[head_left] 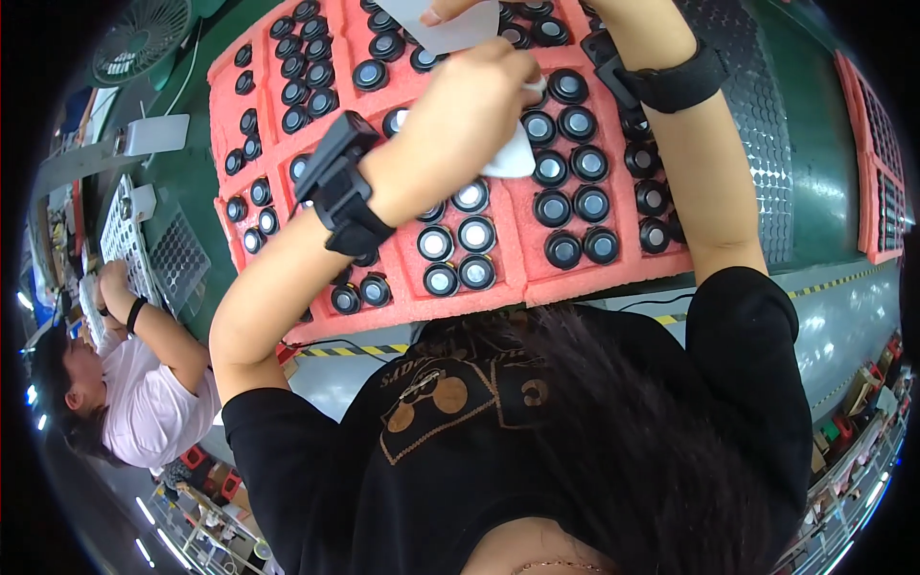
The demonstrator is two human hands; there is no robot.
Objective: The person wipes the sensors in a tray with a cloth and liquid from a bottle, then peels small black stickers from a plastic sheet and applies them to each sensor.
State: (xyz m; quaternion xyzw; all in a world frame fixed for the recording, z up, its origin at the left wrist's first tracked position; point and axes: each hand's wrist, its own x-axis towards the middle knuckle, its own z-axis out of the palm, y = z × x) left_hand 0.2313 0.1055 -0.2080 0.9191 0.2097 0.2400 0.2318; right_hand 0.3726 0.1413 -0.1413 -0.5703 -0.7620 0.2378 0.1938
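My left hand [484, 91] is closed in a pinch over the middle of a pink foam tray [383, 314]. A small white piece [537, 85] shows at its fingertips, and a white sheet [513, 158] sticks out below the palm. At the upper edge, a thumb tip of my right hand [443, 10] presses on a pale grey sheet [450, 31]; the rest of that hand is out of the picture. Round black parts with silver centres [572, 204], like small speakers, sit in groups in the tray's compartments around both hands.
A sheet of round silver discs [767, 163] lies on the green table [824, 201] right of the tray. Another pink tray [867, 144] stands far right. At left are a fan [144, 38], a metal bracket [153, 134] and a co-worker [144, 402] handling a white panel.
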